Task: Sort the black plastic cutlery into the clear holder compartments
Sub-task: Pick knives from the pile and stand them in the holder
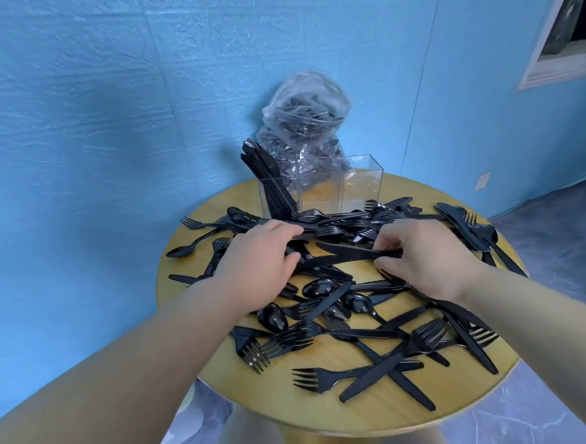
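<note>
gathering: my left hand and right hand clamp knives mid-frame.
advice: align blades, then drop into holder, upper centre.

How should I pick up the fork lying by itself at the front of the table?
Pinch the fork by its narrow handle, coming down from above. The handle points right and runs under a knife, so grip just behind the prongs, where it lies bare on the table.

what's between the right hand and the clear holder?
Head view: between the right hand and the clear holder lies a tangle of black forks on the table, no bare stretch.
</note>
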Motion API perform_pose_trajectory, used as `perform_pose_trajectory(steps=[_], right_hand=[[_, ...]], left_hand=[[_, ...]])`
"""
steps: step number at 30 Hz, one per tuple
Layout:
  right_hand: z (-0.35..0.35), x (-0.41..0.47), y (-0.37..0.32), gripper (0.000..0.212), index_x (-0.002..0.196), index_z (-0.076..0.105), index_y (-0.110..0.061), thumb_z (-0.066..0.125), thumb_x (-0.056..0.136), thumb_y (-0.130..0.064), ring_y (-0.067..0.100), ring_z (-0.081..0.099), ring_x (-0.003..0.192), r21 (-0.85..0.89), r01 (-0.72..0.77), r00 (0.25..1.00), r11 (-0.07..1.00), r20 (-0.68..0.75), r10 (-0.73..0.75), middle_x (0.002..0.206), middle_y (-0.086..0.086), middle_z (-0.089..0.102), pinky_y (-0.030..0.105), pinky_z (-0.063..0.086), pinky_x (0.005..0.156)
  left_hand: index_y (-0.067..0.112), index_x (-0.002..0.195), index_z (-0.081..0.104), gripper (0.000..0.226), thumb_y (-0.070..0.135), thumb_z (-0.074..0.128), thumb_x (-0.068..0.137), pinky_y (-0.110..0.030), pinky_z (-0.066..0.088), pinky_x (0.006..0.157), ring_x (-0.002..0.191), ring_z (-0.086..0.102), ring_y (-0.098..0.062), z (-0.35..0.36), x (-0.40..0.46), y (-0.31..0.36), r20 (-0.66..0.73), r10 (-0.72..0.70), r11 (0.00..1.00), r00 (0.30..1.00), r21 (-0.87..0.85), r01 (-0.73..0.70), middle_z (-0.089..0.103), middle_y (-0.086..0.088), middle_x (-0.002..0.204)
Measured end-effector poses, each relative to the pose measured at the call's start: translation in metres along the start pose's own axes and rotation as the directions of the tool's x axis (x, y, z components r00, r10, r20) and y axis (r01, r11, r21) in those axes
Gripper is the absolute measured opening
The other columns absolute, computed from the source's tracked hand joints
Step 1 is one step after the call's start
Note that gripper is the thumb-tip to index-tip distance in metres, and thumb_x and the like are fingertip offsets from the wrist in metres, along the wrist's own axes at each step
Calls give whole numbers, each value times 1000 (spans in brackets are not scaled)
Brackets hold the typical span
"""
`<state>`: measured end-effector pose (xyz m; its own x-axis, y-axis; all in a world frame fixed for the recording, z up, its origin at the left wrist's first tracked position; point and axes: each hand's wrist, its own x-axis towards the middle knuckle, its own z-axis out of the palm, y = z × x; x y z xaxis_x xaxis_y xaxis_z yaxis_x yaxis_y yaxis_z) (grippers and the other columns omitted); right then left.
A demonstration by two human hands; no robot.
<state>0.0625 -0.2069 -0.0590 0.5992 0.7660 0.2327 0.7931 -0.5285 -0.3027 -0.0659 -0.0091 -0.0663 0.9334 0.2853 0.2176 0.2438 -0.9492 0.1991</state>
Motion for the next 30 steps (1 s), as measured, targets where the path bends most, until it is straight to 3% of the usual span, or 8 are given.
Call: perform_pose_trajectory(steps=[4,12,17,20,23,26,28,30], right_hand=[[-2,-5,1,12,78,61,-26,70,83,-21,9,56,73,105,-8,1000,994,-29,11,75,-8,63,18,40,62],[-4,-9,5,15,71,65,-27,70,85,-26,3,52,58,305,-29,999,952,-30,40,62,-11,61,22,41,60],[-3,-9,0,33,64,51,-37,53,96,-29,5,45,59,147,48,998,988,-58,-40,61,-10,50,26,34,55],[2,-3,-6,25,94,68,-20,45,99,-26,17,59,75,32,86,995,996,-54,-84,81,-2,66,33,47,68],[11,5,-11,31,116,61,-15,37,101,-28,25,60,96,-106,108,994,989,37,-104,104,5,65,39,48,84],[13,7,-17,38,135,48,-16,32,103,-28,25,56,113,-83,117,986,990,126,-106,124,6,61,37,44,95],[13,6,-18,38,137,44,-18,31,103,-28,25,58,110,-51,130,982,990,144,-122,122,4,62,37,46,93],[15,5,-17,28,116,48,-20,29,102,-33,25,61,87,-62,139,984,988,118,-131,96,1,64,39,49,77]], left_hand=[[28,135,49,37,28,46,98,-31,43,98,116,53,-11,-5,-5,10,2,33,998,999,-56,-33,57,10,129],[26,111,66,23,27,48,97,-36,48,86,99,56,-15,-12,-7,7,-44,20,999,999,-31,-22,65,8,104],[26,110,68,25,24,47,98,-31,51,82,86,63,-13,-15,-12,6,-20,7,998,1000,-66,-8,71,7,95],[25,110,69,29,20,43,99,-26,49,80,86,64,-15,-15,-11,7,-32,-14,989,999,-149,9,71,7,95],[28,116,66,30,18,44,99,-17,47,63,67,61,-10,-16,-8,6,-12,-64,963,998,-264,59,63,18,83],[23,124,62,32,15,46,98,-27,56,74,79,67,-16,-17,-5,6,-15,-109,916,994,-390,94,62,21,83],[23,124,62,31,14,45,98,-19,53,76,85,66,-9,-18,-3,7,-28,-116,892,993,-442,92,63,19,86],[24,126,60,32,16,45,99,-7,43,74,89,64,-3,-18,-1,6,-38,-123,893,992,-441,94,66,14,93]])
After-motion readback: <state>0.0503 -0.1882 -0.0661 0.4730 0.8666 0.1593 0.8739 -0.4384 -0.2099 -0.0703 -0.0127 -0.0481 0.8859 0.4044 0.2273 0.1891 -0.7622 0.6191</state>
